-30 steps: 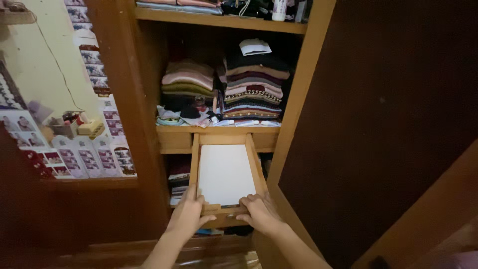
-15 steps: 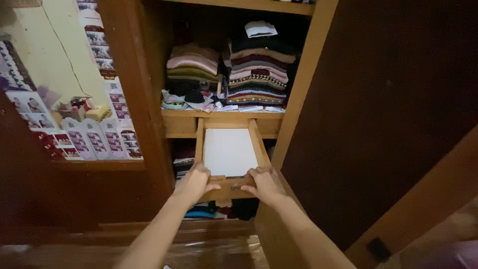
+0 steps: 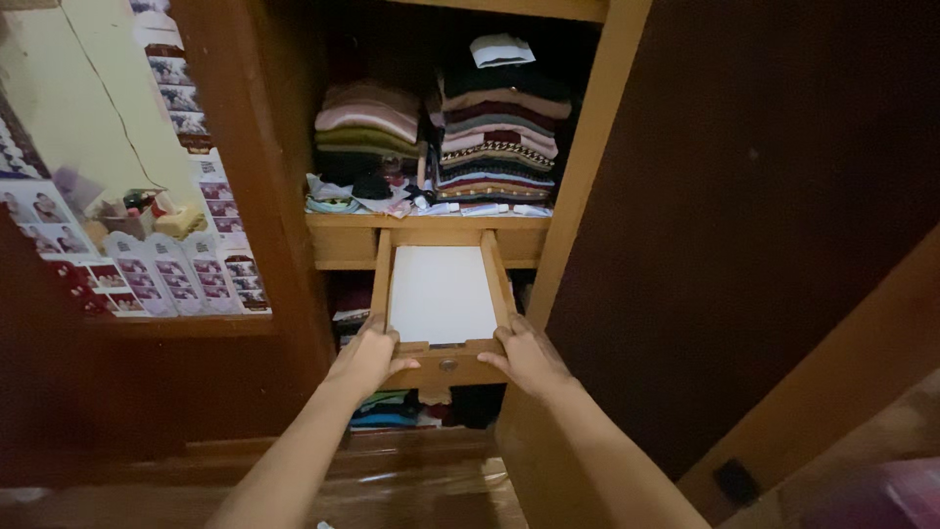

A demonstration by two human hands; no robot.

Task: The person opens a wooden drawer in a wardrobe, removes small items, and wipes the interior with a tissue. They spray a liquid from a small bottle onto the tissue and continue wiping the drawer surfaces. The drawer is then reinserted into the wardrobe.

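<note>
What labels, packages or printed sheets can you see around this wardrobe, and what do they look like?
Photo strips: stuck down the pale door panel on the left, narrow white strips of small pictures.
Photo prints: far left of that panel, small pale rectangles.
White tag: on top of the taller stack of folded clothes, folded paper.
No screens or signs.

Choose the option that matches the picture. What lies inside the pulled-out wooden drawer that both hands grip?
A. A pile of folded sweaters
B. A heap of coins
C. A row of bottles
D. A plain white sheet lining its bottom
D: the drawer, gripped at its front corners by the left hand and right hand, shows only a white sheet across its bottom.
</note>
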